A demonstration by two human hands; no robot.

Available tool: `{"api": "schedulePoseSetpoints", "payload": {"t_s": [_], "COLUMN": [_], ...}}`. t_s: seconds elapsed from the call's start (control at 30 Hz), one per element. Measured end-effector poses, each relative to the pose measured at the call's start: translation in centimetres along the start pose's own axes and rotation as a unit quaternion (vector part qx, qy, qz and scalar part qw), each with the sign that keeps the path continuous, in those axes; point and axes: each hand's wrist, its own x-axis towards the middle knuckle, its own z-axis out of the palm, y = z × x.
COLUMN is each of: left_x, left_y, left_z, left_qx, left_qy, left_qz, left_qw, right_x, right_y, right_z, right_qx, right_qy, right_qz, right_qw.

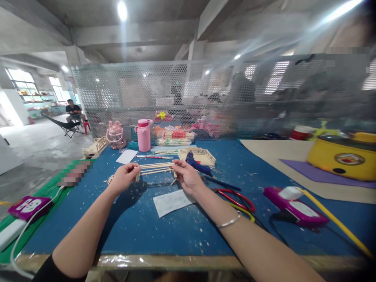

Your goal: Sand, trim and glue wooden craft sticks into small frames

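Between my two hands, above the blue table (123,227), is a small frame of thin wooden sticks (155,168), with long sticks running side to side. My left hand (127,178) pinches its left end, fingers closed. At the other end, my right hand (186,176) grips the frame near a short upright stick. A sheet of white paper (173,201) lies below my right hand. Just behind that hand, a blue glue gun (198,163) rests against a wooden stick tray (207,156). Parts of the frame are hidden behind my fingers.
A pink bottle (143,135) and a clear pink jug (115,135) stand at the back, near bundled sticks (176,137). Red and yellow pliers handles (239,201) lie right, beside a purple power strip (295,207). A yellow electric pot (343,156) stands far right. Wood scraps litter the table.
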Motion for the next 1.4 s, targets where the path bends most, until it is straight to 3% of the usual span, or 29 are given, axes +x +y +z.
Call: {"api": "schedulePoseSetpoints", "payload": {"t_s": [0.37, 0.73, 0.97, 1.17, 1.4], "left_x": [0.1, 0.3, 0.3, 0.4, 0.6], "left_y": [-0.4, -1.0, -0.8, -0.2, -0.5], "left_z": [0.4, 0.2, 0.6, 0.4, 0.1], "left_qx": [0.002, -0.053, -0.139, -0.234, -0.272], "left_qy": [0.040, -0.011, 0.005, 0.028, 0.047], "left_qz": [0.020, 0.013, -0.042, -0.134, -0.206], "left_qw": [0.999, 0.998, 0.989, 0.963, 0.939], "right_x": [-0.1, 0.1, 0.1, 0.0, 0.0], "right_y": [0.0, 0.2, 0.1, -0.1, -0.2], "right_z": [0.0, -0.1, 0.0, 0.1, 0.3], "right_qx": [0.007, -0.005, -0.005, 0.004, 0.010], "right_qy": [0.011, 0.018, 0.025, 0.026, 0.028], "right_qz": [-0.013, -0.027, -0.029, -0.006, 0.009], "right_qw": [1.000, 0.999, 0.999, 1.000, 1.000]}}
